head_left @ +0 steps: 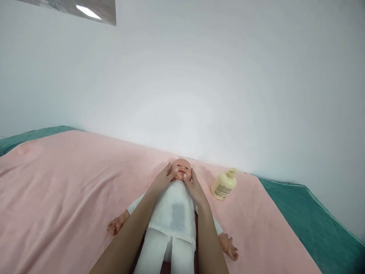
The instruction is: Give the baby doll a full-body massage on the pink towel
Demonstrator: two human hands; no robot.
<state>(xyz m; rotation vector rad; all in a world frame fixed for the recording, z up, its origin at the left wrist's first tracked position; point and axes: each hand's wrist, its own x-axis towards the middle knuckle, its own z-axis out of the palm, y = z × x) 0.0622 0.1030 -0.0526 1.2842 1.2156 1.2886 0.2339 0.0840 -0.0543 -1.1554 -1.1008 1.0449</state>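
A baby doll (168, 213) in a white top and white trousers lies on its back with its arms spread out. My left hand (165, 177) cups one side of the doll's head, fingers along the side and thumb on the cheek. On the opposite side, my right hand (194, 185) holds the head the same way, its thumb near the mouth. Both forearms reach over the doll's body and partly cover its arms. A grey patch shows on the front of the top.
A pale yellow pump bottle (224, 185) stands to the right of the doll's head. Pink cloth (71, 198) with some wrinkles lies under everything, over a green cover (299, 213). Behind rises a white wall (182, 83), with a shiny panel (82, 9) at upper left.
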